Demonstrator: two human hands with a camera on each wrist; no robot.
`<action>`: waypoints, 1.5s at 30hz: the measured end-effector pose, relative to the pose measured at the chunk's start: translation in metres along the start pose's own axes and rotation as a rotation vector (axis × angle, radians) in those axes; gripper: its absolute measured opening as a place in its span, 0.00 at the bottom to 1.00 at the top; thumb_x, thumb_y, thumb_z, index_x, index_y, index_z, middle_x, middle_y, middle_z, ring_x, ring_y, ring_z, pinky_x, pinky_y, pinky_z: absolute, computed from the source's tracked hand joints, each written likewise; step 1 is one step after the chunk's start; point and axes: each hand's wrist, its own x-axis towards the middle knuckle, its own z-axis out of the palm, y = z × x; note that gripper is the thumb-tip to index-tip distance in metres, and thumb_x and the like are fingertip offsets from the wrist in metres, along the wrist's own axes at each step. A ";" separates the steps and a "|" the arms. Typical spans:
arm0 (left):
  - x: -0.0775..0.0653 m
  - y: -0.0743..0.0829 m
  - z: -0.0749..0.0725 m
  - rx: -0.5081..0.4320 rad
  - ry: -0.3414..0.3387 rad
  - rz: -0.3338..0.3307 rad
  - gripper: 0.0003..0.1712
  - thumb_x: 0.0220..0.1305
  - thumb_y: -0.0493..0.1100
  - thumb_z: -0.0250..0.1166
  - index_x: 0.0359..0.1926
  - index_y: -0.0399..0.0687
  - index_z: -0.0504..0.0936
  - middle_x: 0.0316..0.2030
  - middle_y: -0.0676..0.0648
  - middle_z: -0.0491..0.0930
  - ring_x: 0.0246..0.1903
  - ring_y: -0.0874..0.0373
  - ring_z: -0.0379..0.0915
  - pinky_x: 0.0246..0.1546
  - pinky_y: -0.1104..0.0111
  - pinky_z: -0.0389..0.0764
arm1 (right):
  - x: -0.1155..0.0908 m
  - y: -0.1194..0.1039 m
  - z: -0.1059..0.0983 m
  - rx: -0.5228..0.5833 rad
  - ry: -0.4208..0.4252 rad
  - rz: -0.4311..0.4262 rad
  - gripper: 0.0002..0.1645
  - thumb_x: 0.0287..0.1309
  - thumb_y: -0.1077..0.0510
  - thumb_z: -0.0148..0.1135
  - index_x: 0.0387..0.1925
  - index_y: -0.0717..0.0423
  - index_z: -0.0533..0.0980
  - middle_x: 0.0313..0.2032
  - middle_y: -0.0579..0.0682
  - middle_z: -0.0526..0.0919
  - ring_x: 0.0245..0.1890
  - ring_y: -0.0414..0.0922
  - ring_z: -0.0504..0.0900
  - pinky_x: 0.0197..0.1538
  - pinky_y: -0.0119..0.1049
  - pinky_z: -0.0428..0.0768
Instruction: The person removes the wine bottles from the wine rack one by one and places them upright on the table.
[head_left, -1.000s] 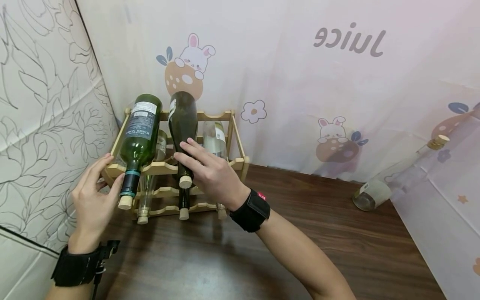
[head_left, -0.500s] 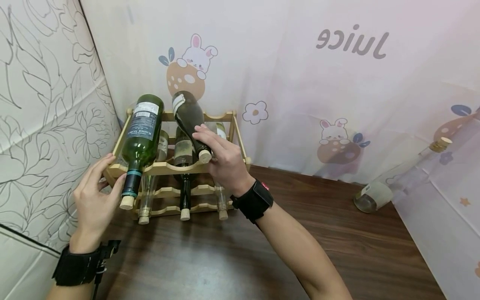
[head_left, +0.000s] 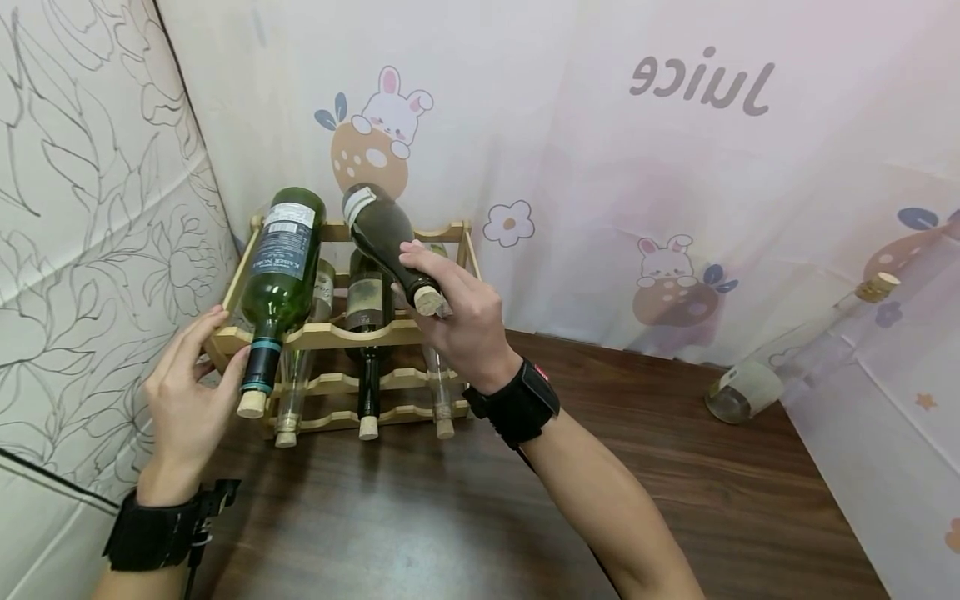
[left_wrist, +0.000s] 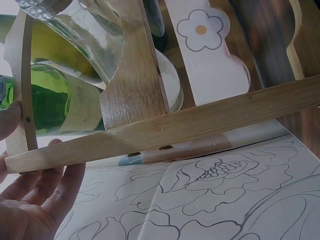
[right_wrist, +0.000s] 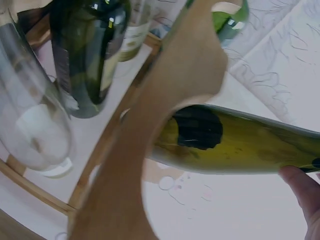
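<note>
My right hand (head_left: 468, 321) grips a dark wine bottle (head_left: 382, 229) by its corked neck. That bottle lies tilted over the top of a wooden wine rack (head_left: 352, 336), its base toward the back and its neck pointing right and forward. In the right wrist view, its olive body (right_wrist: 240, 142) runs behind a notched rail. With thumb and fingers, my left hand (head_left: 187, 387) holds the rack's front left corner. Close by it, a green bottle (head_left: 281, 258) with a blue label rests in the top left slot, cork forward.
Lower in the rack lie a dark labelled bottle (head_left: 366, 304), a clear bottle (head_left: 292, 392) at left and another clear bottle (head_left: 438, 383) at right. A corked clear bottle (head_left: 750, 387) leans at the table's right. Printed curtains (head_left: 570, 167) border the back and sides.
The dark bottle's neck has swung right and up from the middle top slot with my right hand, uncovering the labelled bottle below. My left hand stays at the rack corner.
</note>
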 end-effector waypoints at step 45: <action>-0.001 -0.002 0.000 0.017 -0.006 -0.018 0.30 0.58 0.25 0.75 0.63 0.39 0.84 0.62 0.37 0.85 0.58 0.84 0.74 0.50 0.96 0.74 | 0.054 -0.002 -0.152 -0.372 0.234 0.447 0.18 0.60 0.57 0.77 0.42 0.70 0.85 0.38 0.61 0.92 0.43 0.47 0.94 0.43 0.16 0.87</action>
